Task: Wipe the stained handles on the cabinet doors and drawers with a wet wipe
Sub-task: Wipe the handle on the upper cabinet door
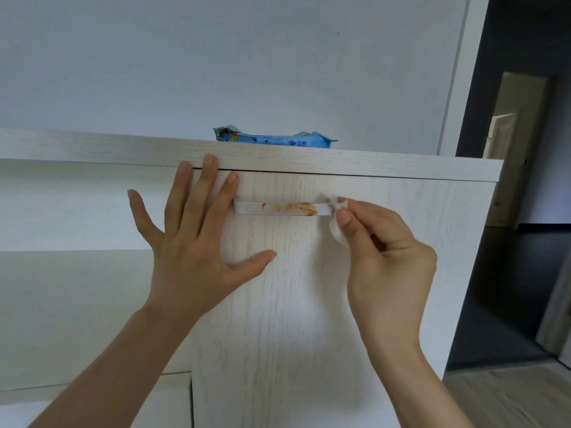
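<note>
A white bar handle (282, 208) runs across the top of a pale wood cabinet door (309, 304). Orange-red stains smear its middle and right half. My right hand (386, 251) pinches a small white wet wipe (336, 230) between thumb and fingers, and the wipe touches the handle's right end. My left hand (191, 242) lies flat against the door with fingers spread. Its fingertips reach the door's upper edge, and one finger covers the handle's left end.
A blue pack of wet wipes (275, 139) lies on the cabinet top (401, 168), just above the door. Left of the door is an open white shelf recess (77, 211). A dark doorway (525, 211) and wood floor (509, 396) lie to the right.
</note>
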`<state>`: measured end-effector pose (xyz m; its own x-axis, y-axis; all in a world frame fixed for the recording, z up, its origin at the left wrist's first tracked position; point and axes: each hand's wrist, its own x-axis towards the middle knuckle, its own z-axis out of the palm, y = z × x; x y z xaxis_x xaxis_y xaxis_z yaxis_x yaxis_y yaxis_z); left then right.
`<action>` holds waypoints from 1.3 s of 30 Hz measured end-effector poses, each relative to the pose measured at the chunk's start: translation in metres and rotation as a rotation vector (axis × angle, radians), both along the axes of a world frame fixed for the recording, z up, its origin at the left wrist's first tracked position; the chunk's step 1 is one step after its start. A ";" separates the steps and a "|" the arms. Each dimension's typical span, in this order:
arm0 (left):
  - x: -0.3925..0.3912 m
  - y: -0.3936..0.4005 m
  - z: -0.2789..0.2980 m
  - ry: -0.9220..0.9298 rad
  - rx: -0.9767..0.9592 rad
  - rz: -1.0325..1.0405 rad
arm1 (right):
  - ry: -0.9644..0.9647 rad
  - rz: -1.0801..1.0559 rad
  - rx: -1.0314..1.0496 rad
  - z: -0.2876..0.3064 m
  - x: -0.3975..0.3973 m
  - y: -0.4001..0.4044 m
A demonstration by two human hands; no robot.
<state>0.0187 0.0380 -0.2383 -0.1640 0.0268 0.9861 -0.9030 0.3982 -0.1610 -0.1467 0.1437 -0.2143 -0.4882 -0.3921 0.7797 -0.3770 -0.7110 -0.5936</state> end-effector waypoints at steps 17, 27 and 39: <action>0.000 0.002 0.000 -0.007 0.022 -0.002 | 0.205 -0.320 -0.232 -0.003 -0.002 -0.012; 0.000 0.001 -0.001 -0.013 0.014 -0.010 | 0.251 -0.401 -0.197 -0.005 0.010 -0.012; 0.001 0.001 -0.001 -0.017 0.015 -0.008 | 0.395 -0.553 -0.246 -0.009 0.006 -0.015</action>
<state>0.0196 0.0393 -0.2391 -0.1805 0.0132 0.9835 -0.8971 0.4077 -0.1702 -0.1403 0.1291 -0.2235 -0.2280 0.0407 0.9728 -0.8737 -0.4496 -0.1860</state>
